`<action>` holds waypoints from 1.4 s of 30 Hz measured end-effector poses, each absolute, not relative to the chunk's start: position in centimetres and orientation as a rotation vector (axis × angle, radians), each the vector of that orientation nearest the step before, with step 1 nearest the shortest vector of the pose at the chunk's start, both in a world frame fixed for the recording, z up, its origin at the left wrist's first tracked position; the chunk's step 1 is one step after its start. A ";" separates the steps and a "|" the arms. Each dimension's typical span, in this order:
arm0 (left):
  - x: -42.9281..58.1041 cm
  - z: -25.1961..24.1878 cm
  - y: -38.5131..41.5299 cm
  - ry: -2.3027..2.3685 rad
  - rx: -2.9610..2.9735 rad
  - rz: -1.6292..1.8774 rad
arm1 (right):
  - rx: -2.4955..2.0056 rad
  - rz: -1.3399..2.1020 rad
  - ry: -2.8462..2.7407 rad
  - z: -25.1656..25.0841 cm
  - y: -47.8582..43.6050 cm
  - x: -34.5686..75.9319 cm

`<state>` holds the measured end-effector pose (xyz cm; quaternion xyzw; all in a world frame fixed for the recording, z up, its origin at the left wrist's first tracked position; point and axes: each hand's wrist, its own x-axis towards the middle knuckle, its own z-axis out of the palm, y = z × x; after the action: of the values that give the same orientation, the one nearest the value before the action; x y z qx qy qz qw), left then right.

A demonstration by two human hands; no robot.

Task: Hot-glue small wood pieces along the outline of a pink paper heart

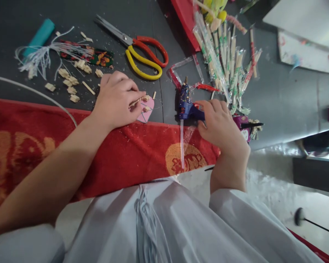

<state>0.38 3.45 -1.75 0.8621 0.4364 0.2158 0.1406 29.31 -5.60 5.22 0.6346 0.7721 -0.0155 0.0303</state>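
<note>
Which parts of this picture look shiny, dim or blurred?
Head view: the grey tabletop is dim at left, paler with sheen at right; head view: the floor shows pale glare; head view: the glue gun looks fairly clear, the dark shape at the right edge blurred.

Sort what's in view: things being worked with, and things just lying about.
Apparently in use:
blue glue gun, right hand at its handle
pale piece in the left hand's fingers
pink card beneath

Probably just lying about:
scissors
teal cylinder
white strings
plastic-wrapped sticks
</note>
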 end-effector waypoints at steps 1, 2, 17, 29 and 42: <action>0.4 -1.8 3.4 1.263 2.497 0.622 | 2.005 -0.033 2.346 5.8 -5.7 28.4; 0.3 -1.8 3.4 1.264 2.499 0.625 | 2.060 -0.022 2.316 6.3 -5.7 27.3; 0.2 -1.1 3.0 1.234 2.499 0.583 | 2.121 -0.355 2.373 3.0 -1.4 16.7; -0.1 -0.5 2.9 1.216 2.504 0.576 | 2.250 -0.363 2.302 2.6 -1.3 16.9; -0.2 -0.2 2.8 1.199 2.532 0.529 | 2.251 -0.353 2.395 1.7 -1.0 17.4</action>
<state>-0.20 2.84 -0.23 0.8787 0.4162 0.1836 0.1448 17.36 -0.97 1.72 0.6786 0.7222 -0.1063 -0.0819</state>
